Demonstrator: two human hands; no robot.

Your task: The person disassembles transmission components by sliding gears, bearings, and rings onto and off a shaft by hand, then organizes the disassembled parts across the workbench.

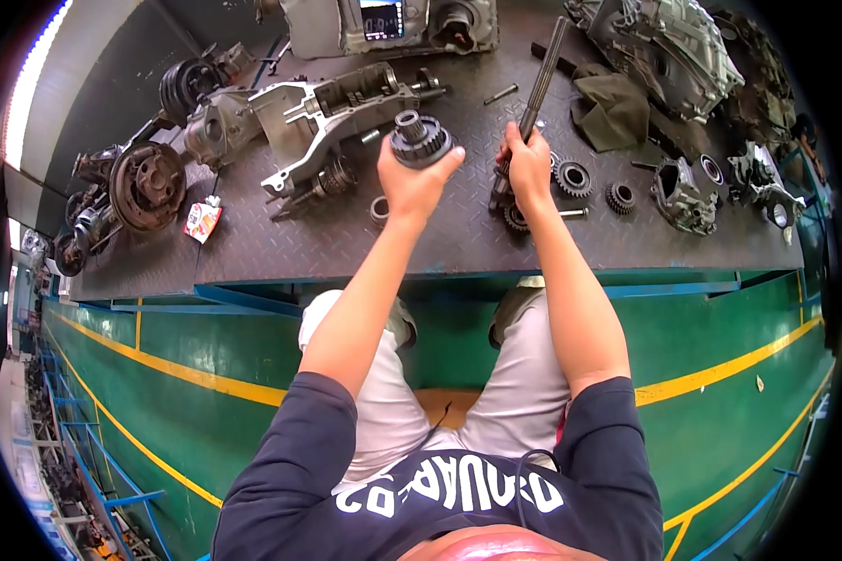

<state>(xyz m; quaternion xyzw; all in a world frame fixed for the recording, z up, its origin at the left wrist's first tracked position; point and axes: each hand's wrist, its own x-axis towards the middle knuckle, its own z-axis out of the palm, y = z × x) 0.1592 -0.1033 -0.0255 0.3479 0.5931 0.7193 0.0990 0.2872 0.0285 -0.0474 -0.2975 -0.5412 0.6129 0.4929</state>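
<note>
My left hand [412, 187] is wrapped round a dark steel gear [421, 140] with a narrower toothed collar on top, raised over the workbench. In my right hand [528, 168] is a long splined shaft [544, 79], tilted with its upper end pointing away from me and its lower end near the bench top. Close to the right hand lie a gear [573, 178], a smaller gear [619, 196] and a bolt [573, 213]. A metal ring [379, 210] rests under my left wrist, partly hidden by it.
An opened gearbox housing [323, 122] fills the bench's left middle. Farther left stand a rusty brake drum [148, 187] and a small red-and-white packet [202, 220]. At the right are a dark cloth [611, 112], a large transmission case [669, 56] and a small casting [685, 194]. A lit screen [382, 19] stands at the back.
</note>
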